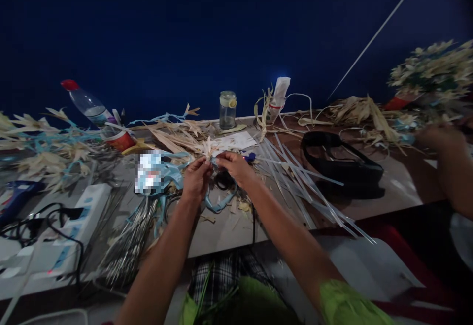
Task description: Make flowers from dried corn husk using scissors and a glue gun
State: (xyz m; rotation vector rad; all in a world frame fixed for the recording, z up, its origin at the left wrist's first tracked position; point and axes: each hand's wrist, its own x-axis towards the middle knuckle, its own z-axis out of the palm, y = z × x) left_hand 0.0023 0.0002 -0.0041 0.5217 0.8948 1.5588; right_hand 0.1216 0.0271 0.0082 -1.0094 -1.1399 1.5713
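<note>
husk flower [208,147] is held up at the middle of the table [221,239] by the nearly closed fingertips of the left hand [198,177]; at its base, a blue strip [213,160] is pinched by the right hand [236,167]. this piece is judged unfinished (any fastening is hidden). blue-stemmed flowers [33,128], apparently completed, are laid far left; bare wires [129,239] are left unused, near left.

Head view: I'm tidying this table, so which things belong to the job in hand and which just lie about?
Likely the job's: pale husk piece between left hand and right hand; blue strip; loose husks.
Probably just lying about: clear jar; red-capped bottle; black strapped item.
</note>
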